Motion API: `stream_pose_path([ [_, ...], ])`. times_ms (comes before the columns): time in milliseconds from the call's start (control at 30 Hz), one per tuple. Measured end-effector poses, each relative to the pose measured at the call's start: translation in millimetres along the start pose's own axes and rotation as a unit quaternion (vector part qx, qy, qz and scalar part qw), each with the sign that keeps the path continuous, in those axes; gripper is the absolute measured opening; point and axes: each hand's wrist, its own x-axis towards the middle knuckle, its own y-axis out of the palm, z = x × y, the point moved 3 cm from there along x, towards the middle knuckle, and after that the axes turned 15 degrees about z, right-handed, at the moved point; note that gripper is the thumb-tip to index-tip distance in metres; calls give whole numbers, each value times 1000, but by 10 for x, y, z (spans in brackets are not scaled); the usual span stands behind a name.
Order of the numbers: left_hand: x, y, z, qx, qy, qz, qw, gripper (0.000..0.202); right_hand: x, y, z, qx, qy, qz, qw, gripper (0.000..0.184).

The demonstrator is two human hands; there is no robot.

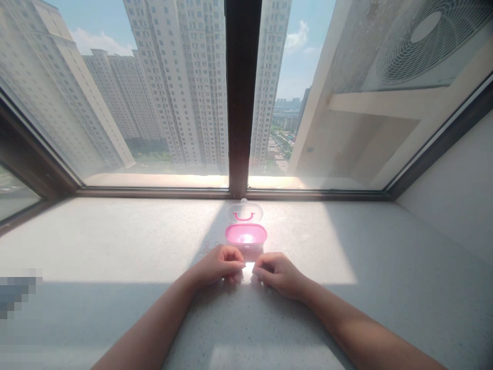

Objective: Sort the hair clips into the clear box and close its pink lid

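A small pink box (246,235) stands open on the pale stone sill (115,241), its clear lid (244,211) with a pink handle tipped back toward the window. Just in front of it my left hand (217,264) and my right hand (278,272) rest on the sill with their fingers curled and pinched toward each other, fingertips almost meeting. Whatever they pinch is too small and too washed out by sun to name. A few thin small rings (205,247) lie on the sill left of the box.
A dark window frame post (242,97) rises right behind the box, with glass on both sides. A white wall (458,190) closes the sill on the right. A blurred patch (17,295) sits at the left edge.
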Motion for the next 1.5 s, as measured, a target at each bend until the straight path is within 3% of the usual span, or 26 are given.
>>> stream_pose_path([
  [1500, 0, 4, 2, -2, 12, 12, 1000, 22, 4, 5, -2, -6, 6, -3, 1000, 20],
])
